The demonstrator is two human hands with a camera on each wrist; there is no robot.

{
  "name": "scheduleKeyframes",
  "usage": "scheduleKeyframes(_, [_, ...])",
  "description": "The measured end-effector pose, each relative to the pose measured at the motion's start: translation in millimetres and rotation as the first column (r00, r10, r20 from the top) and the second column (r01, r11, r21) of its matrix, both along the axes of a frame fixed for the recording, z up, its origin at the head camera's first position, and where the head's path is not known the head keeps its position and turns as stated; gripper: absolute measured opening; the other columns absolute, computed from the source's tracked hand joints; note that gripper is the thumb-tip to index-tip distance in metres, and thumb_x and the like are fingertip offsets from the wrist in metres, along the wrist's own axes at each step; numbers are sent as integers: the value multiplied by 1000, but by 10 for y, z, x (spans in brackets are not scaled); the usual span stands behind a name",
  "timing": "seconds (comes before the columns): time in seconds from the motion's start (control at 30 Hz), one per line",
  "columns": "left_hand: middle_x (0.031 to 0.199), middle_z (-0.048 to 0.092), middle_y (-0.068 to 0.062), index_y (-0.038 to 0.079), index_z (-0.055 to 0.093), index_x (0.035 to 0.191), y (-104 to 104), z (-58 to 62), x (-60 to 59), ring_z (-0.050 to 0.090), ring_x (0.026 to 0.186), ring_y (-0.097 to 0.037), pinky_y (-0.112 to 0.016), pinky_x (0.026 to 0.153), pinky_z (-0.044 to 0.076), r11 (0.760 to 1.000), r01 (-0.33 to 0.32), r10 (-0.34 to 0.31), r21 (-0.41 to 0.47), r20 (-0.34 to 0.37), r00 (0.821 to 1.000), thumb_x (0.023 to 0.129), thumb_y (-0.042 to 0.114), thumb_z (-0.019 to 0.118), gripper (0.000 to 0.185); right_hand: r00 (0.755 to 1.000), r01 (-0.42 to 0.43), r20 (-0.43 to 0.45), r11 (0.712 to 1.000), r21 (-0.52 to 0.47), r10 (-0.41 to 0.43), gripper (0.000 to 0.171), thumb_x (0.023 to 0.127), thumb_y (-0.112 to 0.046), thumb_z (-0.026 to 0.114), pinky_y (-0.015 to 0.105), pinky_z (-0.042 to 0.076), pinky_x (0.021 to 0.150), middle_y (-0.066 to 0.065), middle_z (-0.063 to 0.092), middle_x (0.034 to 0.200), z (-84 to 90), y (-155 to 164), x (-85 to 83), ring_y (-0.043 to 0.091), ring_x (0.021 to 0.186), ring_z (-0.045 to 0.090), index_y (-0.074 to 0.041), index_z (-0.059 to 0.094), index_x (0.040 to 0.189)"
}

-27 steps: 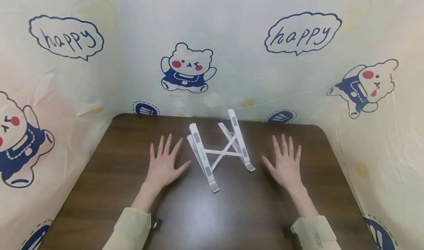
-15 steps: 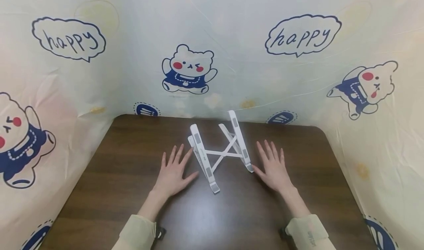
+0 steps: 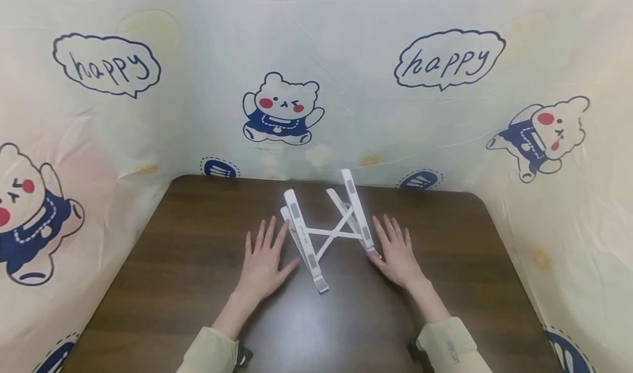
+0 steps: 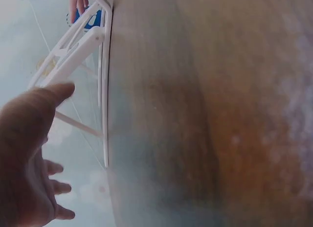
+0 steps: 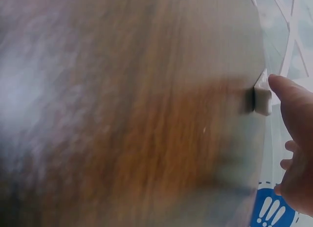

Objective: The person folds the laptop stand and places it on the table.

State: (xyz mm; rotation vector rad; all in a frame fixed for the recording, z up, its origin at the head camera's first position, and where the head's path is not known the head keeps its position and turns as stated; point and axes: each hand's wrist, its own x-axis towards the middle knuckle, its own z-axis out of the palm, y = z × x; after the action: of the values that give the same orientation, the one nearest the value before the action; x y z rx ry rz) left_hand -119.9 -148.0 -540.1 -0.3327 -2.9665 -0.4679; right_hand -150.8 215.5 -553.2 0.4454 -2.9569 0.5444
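Standing unfolded near the table's (image 3: 188,263) far edge, the white folding stand (image 3: 327,231) is being flanked by the left hand (image 3: 264,259) and right hand (image 3: 397,254), both flat with fingers straight and spread, holding nothing, positioned as if to bracket its side rails.

This looks like a makeshift recording booth set up indoors rather than a lived-in room. A dark wood-grain worktop (image 3: 198,263) with rounded corners is walled in on three sides by a thin, wrinkled plastic sheet (image 3: 346,60), pale cream and printed with cartoon bears (image 3: 282,115) and speech bubbles reading "happy" (image 3: 450,60). The sheet hides whatever lies behind it, so the kind of building cannot be told.
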Motion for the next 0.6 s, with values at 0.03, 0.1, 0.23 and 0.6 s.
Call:
scheduleKeyframes(0.03, [184,22,-21,21,28,176,4,12,-3,23,170,-49,-79,133,21,1000,-5,5,3,-14,1000,97,56,79,100,1000,-3,-4,1000,-5,3,95,100,-39,79,82,24,130,28,29,179,6,-15,-9,54,165,29,-15,27,176])
scheduleKeyframes(0.1, [183,23,-20,19,30,175,18,21,-10,24,169,-48,-78,133,23,1000,0,0,5,-36,999,98,51,80,97,1000,-9,-12,1000,-16,9,93,101,-37,79,83,25,129,29,30,178,10,-43,-30,55,165,30,-15,29,175])
scheduleKeyframes(0.23, [183,26,-21,15,35,173,84,10,-10,27,169,-47,-76,133,27,998,55,-55,-8,-52,997,100,45,79,91,1000,-6,-9,1000,-22,6,88,103,-32,78,82,25,129,29,30,178,6,-69,-69,55,165,30,-14,30,174])
scheduleKeyframes(0.6, [179,33,-23,-1,41,167,228,32,117,34,167,-44,-70,133,32,994,110,-110,-28,-19,994,101,44,78,88,999,-28,25,998,-53,30,79,105,-27,75,83,26,128,31,28,178,-15,-105,-71,58,164,28,-16,36,173])
